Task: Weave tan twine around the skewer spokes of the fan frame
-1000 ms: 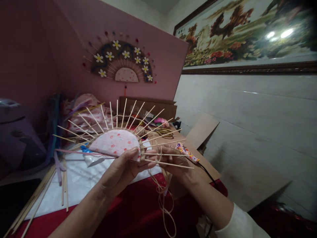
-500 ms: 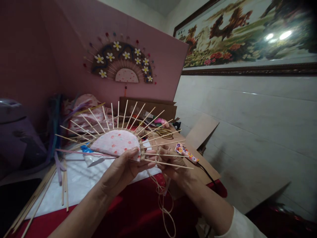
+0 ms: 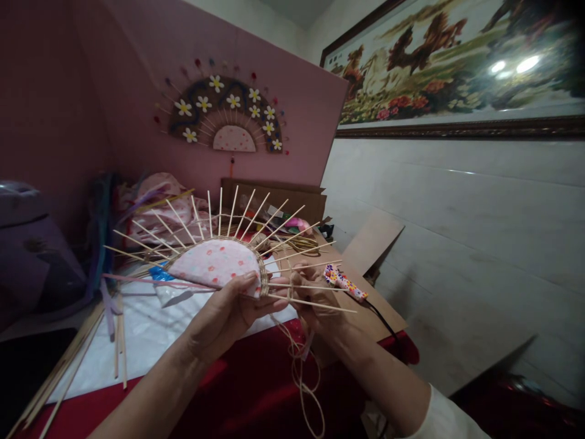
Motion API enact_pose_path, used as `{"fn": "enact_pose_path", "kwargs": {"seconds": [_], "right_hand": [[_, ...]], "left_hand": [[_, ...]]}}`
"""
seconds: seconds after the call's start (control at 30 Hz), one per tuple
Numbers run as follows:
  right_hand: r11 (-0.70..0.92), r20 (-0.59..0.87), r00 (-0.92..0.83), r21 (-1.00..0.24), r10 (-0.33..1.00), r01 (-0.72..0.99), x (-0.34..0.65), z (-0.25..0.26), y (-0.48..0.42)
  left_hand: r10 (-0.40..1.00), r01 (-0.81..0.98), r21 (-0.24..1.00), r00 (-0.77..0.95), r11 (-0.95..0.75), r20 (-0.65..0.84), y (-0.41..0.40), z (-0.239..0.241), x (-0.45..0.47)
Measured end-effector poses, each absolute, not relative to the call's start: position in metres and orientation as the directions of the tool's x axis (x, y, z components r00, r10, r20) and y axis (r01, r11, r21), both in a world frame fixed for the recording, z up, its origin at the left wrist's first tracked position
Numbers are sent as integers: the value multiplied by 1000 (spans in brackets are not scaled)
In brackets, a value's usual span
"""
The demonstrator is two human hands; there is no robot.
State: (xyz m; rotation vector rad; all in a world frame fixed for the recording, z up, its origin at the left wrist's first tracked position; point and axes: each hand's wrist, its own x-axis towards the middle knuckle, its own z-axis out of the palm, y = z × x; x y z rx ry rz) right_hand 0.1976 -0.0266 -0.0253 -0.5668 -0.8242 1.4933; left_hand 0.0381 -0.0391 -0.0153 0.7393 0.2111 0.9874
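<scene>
Marks [image 3: 335, 61] on the picture [image 3: 402, 79] are illegible. Left grip [image 3: 235, 303] pinches the fan [image 3: 217, 265]; right grip [image 3: 320, 302], just beside, pinches twine [image 3: 295, 352].

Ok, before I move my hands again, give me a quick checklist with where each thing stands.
1. Left hand steadying the half-round base: ok, thumb on its front.
2. Sticks fanned along the curved edge: ok.
3. Cord snug against the woven edge at the lowest sticks: not ok, it crosses them away from that edge.
4. Right hand pinching the cord: cannot tell, though its fingertips are beside it.
5. Hanging cord free of knots: cannot tell, its loops overlap.
6. Flowered tool clear of the right hand: cannot tell from this angle.
</scene>
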Motion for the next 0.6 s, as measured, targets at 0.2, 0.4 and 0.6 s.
{"fn": "enact_pose_path", "kwargs": {"seconds": [0.2,0.4,0.6], "right_hand": [[136,188,-38,-820,981,-556,197,-28,-28],[180,206,9,-834,978,-522,197,-28,-30],[253,259,50,-852,965,-458,198,-31,-29]], "left_hand": [[824,-662,661,555,353,115,-39,-17,37],[848,-660,666,525,347,79,-38,-18,37],[841,-661,666,534,345,94,-39,-14,39]]}}
